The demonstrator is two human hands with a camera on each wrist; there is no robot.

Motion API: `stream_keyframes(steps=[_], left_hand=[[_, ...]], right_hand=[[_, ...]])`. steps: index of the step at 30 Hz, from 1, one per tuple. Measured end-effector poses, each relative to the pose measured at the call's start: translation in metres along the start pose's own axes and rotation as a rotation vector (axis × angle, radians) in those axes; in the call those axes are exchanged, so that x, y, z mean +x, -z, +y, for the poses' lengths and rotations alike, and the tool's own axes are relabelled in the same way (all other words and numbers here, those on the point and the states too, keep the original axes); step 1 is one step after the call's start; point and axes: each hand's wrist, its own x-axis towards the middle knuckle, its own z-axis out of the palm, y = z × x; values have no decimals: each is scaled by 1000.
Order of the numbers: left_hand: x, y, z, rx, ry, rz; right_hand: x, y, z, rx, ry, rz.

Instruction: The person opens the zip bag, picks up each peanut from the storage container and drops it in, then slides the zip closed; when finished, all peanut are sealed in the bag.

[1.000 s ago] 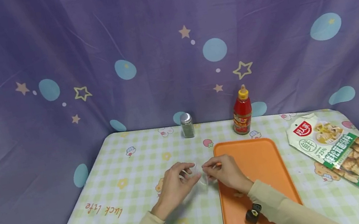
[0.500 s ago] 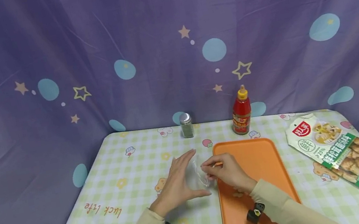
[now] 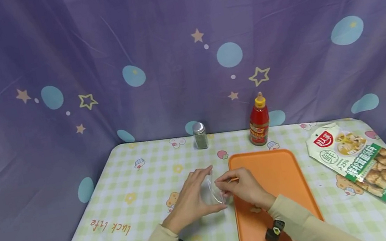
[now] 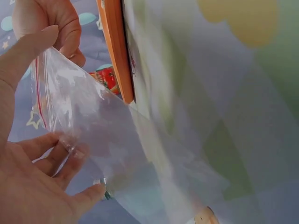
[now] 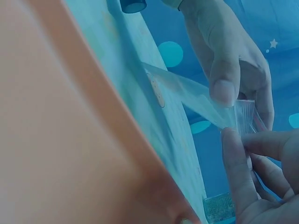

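A clear plastic zip bag with a red line along its mouth is held between both hands, left of the orange tray. My left hand spans the mouth in a wide C, thumb at the near edge and fingers at the far edge. In the left wrist view the bag slants down toward the tablecloth, see-through, with nothing visible inside. My right hand pinches the mouth's right side between thumb and fingertips, as the right wrist view also shows for that hand.
The orange tray lies under the right forearm, with small pale pieces on it near that wrist. Behind stand a shaker of green flakes and a red sauce bottle. A green-and-white mushroom seasoning pouch lies at the right.
My left hand has gone from fingertips close together to spread wide across the bag's mouth, which now gapes more. The right hand keeps its pinch, nearly in place.
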Motion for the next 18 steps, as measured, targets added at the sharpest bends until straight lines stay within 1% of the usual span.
stream_keyframes(steps=[5,9,13,18], left_hand=[[-1,0,-1,52,-8,0],[0,1,0,75,-3,13],[0,2,-1,105,2,29],[0,2,-1,166,-21,52]], right_hand=[[0,1,2,-19,-15,-5],[0,2,2,-56,-18,11],[-1,3,2,-77,-3,36],[0,4,-1,-61,35,34]])
